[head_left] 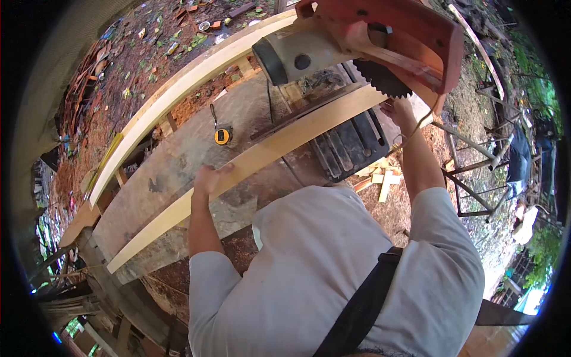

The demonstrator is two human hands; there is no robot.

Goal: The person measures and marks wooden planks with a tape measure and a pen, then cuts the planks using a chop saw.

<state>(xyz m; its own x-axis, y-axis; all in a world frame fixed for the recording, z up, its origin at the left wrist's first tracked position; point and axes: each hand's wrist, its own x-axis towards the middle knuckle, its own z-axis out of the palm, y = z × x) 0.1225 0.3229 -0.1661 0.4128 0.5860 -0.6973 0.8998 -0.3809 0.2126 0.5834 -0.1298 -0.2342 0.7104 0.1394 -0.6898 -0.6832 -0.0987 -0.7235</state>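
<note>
A long pale wooden plank (279, 143) lies slantwise over the workbench, its right end under the toothed blade (383, 78) of a miter saw (315, 53). My left hand (209, 179) is closed over the plank left of the saw. Close below the blade, my right hand (401, 113) has its fingers curled at the plank's right end, partly hidden. The plank rests along the saw's dark fence (309, 112) and crosses its black slotted base (348, 149). The saw's red guard (440, 35) stands above my right hand.
A yellow tape measure (222, 136) sits on the worn bench top (178, 160). Behind it runs another long pale board (172, 101). Wood offcuts (385, 181) lie on the ground by the saw. A metal frame (476, 172) stands at right. Litter covers the ground beyond.
</note>
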